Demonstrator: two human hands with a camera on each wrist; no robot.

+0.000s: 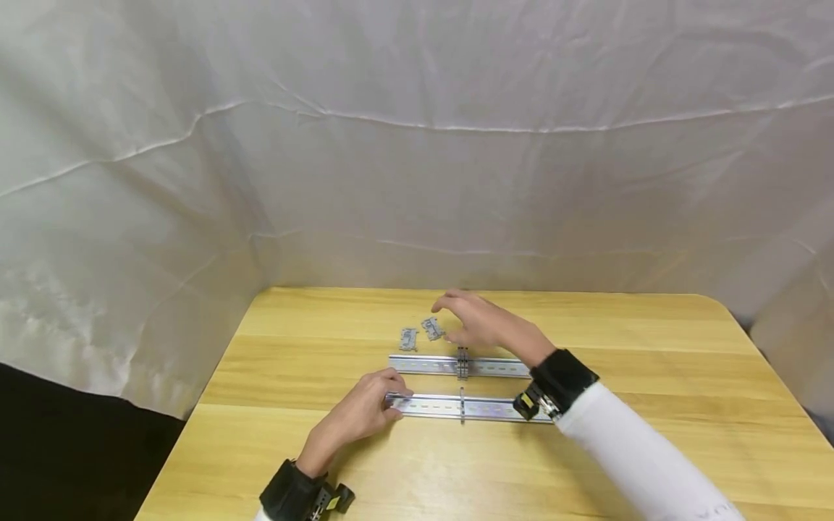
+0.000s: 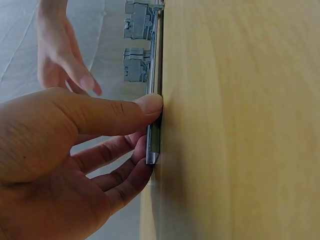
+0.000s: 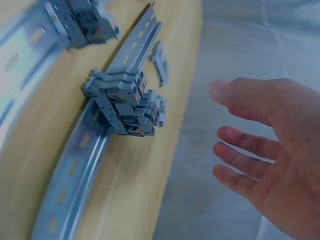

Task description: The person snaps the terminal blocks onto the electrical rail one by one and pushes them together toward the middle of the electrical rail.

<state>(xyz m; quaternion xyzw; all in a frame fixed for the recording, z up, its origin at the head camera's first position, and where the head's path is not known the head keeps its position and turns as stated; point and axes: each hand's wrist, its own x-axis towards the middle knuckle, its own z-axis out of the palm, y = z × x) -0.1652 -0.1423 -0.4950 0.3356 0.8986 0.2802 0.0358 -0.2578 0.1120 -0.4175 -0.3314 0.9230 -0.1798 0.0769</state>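
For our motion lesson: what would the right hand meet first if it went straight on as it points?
The right hand would probably meet the nearer loose grey block, though the hand's height is unclear; it may pass over.

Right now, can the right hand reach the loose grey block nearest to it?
Probably yes: the right hand hovers, empty, near that grey block, and nothing visible stands between them.

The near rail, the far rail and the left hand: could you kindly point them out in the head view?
Near rail [image 1: 485, 409], head view: slotted face, right of middle.
Far rail [image 1: 491, 367], head view: slotted face, right of middle.
Left hand [image 1: 365, 407], head view: back of hand.
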